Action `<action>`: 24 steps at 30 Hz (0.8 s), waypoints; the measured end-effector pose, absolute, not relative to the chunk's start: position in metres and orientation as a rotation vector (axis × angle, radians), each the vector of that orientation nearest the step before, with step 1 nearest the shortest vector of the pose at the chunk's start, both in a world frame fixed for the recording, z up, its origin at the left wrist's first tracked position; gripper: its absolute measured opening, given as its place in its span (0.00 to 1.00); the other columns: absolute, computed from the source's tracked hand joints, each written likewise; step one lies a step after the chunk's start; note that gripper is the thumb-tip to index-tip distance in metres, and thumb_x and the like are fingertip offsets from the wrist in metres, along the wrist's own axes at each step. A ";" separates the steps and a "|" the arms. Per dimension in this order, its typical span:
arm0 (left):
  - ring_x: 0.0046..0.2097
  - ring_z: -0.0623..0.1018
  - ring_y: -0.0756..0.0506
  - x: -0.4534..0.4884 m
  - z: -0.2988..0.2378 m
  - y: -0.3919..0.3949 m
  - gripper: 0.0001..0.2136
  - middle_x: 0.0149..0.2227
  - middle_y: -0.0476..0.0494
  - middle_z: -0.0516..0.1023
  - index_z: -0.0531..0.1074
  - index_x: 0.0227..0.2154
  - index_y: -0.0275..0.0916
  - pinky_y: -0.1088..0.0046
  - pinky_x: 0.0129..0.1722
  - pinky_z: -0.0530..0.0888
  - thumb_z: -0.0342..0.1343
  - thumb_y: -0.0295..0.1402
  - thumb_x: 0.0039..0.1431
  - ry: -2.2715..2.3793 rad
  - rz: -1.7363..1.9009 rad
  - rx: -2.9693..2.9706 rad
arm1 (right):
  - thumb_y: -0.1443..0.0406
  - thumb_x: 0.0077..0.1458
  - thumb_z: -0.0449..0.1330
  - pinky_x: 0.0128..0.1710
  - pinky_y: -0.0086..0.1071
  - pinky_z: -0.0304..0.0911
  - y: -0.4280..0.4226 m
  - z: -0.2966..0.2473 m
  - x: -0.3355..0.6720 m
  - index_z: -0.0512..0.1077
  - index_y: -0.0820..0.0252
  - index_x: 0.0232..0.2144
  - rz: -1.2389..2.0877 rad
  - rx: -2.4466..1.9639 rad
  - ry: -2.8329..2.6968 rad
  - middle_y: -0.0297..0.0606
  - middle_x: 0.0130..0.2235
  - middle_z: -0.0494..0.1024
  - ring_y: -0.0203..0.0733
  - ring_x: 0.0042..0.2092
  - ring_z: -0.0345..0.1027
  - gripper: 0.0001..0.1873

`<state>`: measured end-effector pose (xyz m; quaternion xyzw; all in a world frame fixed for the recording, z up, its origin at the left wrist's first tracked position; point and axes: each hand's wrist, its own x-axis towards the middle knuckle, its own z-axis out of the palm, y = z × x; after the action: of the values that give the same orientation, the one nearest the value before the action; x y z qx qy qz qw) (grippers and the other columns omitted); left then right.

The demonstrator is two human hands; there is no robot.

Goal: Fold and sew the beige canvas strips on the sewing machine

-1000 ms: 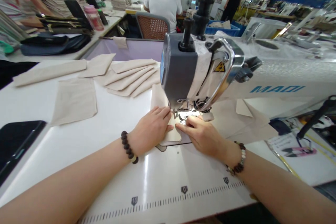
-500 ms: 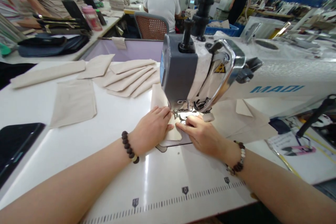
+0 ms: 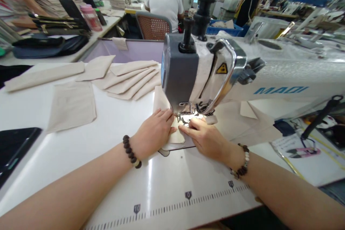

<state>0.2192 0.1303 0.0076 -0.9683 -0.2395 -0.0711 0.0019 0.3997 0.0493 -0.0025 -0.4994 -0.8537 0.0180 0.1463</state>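
Left hand (image 3: 153, 133) lies on beige cloth (image 3: 177, 138) at the sewing machine (image 3: 179, 73), thumb spread from fingers (image 3: 164, 115); right hand (image 3: 207, 137) points index at cloth's right edge, grip unclear.

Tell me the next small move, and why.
Probably ease the beige cloth slightly forward: the left hand lies on it, the right hand is at its right edge, and both hands are close to the sewing machine head.

White tabletop (image 3: 172, 178) spanned most of frame, w/ ruler scale (image 3: 164, 209) along btm edge. Sewing machine (image 3: 272, 75) stood ctr to R, beige pc. (image 3: 178, 137) under it at ctr, beige cloth (image 3: 239, 125) R. Folded pcs. (image 3: 132, 79) lay fanned upper L of ctr, flat sq. (image 3: 71, 106) mid-L, dark phone (image 3: 16, 151) far L.
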 end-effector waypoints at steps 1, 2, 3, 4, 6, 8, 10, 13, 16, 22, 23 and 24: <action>0.50 0.68 0.38 0.219 0.007 0.131 0.11 0.44 0.34 0.70 0.68 0.42 0.29 0.57 0.51 0.65 0.48 0.32 0.62 -0.752 -0.235 -3.039 | 0.74 0.56 0.47 0.41 0.36 0.56 0.049 -0.002 0.400 0.69 0.64 0.47 0.048 -1.442 -2.454 0.41 0.32 0.67 0.41 0.34 0.59 0.18; 0.50 0.68 0.38 0.218 0.007 0.131 0.11 0.44 0.33 0.70 0.68 0.42 0.29 0.57 0.51 0.65 0.48 0.31 0.62 -0.749 -0.247 -3.042 | 0.74 0.56 0.47 0.40 0.35 0.56 0.049 -0.001 0.400 0.68 0.65 0.47 0.042 -1.438 -2.449 0.41 0.32 0.67 0.41 0.34 0.59 0.18; 0.49 0.68 0.39 0.218 0.007 0.130 0.10 0.44 0.34 0.71 0.68 0.41 0.29 0.57 0.50 0.66 0.48 0.31 0.62 -0.743 -0.264 -3.051 | 0.74 0.56 0.47 0.39 0.35 0.56 0.048 0.000 0.400 0.69 0.65 0.46 0.037 -1.423 -2.443 0.40 0.32 0.67 0.41 0.34 0.59 0.18; 0.48 0.69 0.39 0.216 0.008 0.129 0.09 0.43 0.35 0.71 0.69 0.40 0.30 0.58 0.49 0.67 0.48 0.30 0.61 -0.731 -0.285 -3.070 | 0.74 0.56 0.46 0.38 0.34 0.56 0.048 0.001 0.401 0.69 0.65 0.45 0.037 -1.393 -2.443 0.40 0.31 0.67 0.41 0.34 0.58 0.18; 0.43 0.71 0.42 0.213 0.011 0.125 0.07 0.40 0.39 0.72 0.70 0.36 0.32 0.62 0.45 0.69 0.49 0.29 0.61 -0.689 -0.329 -3.143 | 0.72 0.57 0.46 0.35 0.33 0.56 0.046 0.003 0.403 0.71 0.65 0.42 0.063 -1.296 -2.455 0.40 0.30 0.67 0.40 0.32 0.58 0.16; 0.39 0.71 0.44 0.210 0.014 0.120 0.07 0.36 0.42 0.71 0.71 0.31 0.33 0.67 0.39 0.70 0.51 0.31 0.60 -0.644 -0.360 -3.254 | 0.72 0.57 0.45 0.33 0.33 0.55 0.044 0.005 0.406 0.73 0.64 0.36 0.107 -1.190 -2.475 0.39 0.30 0.67 0.40 0.31 0.57 0.16; 0.36 0.71 0.46 0.207 0.017 0.117 0.08 0.34 0.44 0.71 0.71 0.28 0.34 0.70 0.35 0.70 0.54 0.34 0.58 -0.613 -0.363 -3.357 | 0.72 0.57 0.45 0.32 0.33 0.54 0.043 0.007 0.409 0.74 0.63 0.32 0.131 -1.111 -2.487 0.39 0.29 0.67 0.39 0.30 0.57 0.16; 0.35 0.71 0.47 0.206 0.017 0.116 0.08 0.33 0.44 0.71 0.71 0.27 0.33 0.72 0.32 0.69 0.57 0.34 0.56 -0.615 -0.388 -3.421 | 0.71 0.56 0.45 0.31 0.34 0.53 0.042 0.008 0.411 0.74 0.63 0.32 0.133 -1.056 -2.497 0.39 0.29 0.66 0.39 0.30 0.56 0.17; 0.35 0.71 0.47 0.207 0.016 0.116 0.07 0.33 0.45 0.72 0.72 0.28 0.34 0.72 0.33 0.69 0.54 0.31 0.58 -0.599 -0.438 -3.432 | 0.71 0.57 0.45 0.30 0.34 0.53 0.041 0.008 0.412 0.74 0.64 0.32 0.127 -1.036 -2.519 0.40 0.29 0.66 0.40 0.30 0.56 0.17; 0.34 0.72 0.49 0.208 0.014 0.113 0.12 0.32 0.44 0.73 0.73 0.27 0.34 0.75 0.33 0.70 0.47 0.29 0.62 -0.568 -0.541 -3.460 | 0.71 0.57 0.44 0.29 0.34 0.52 0.040 0.010 0.412 0.73 0.64 0.37 0.088 -0.995 -2.525 0.39 0.28 0.66 0.40 0.29 0.56 0.17; 0.34 0.72 0.49 0.208 0.014 0.113 0.11 0.32 0.44 0.73 0.72 0.27 0.34 0.75 0.32 0.70 0.47 0.29 0.62 -0.572 -0.564 -3.464 | 0.71 0.58 0.44 0.29 0.34 0.51 0.039 0.010 0.412 0.72 0.64 0.38 0.080 -0.994 -2.530 0.38 0.27 0.65 0.40 0.29 0.55 0.17; 0.34 0.72 0.49 0.208 0.014 0.113 0.11 0.31 0.44 0.73 0.72 0.27 0.34 0.75 0.32 0.70 0.47 0.28 0.61 -0.574 -0.592 -3.467 | 0.70 0.58 0.44 0.28 0.34 0.51 0.039 0.010 0.411 0.72 0.65 0.39 0.075 -1.000 -2.538 0.37 0.27 0.65 0.40 0.29 0.55 0.17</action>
<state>0.2080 0.1129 0.0145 -0.9513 -0.1576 -0.1624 -0.2094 0.4109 0.0389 0.0097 -0.3587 -0.9103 0.0268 0.2048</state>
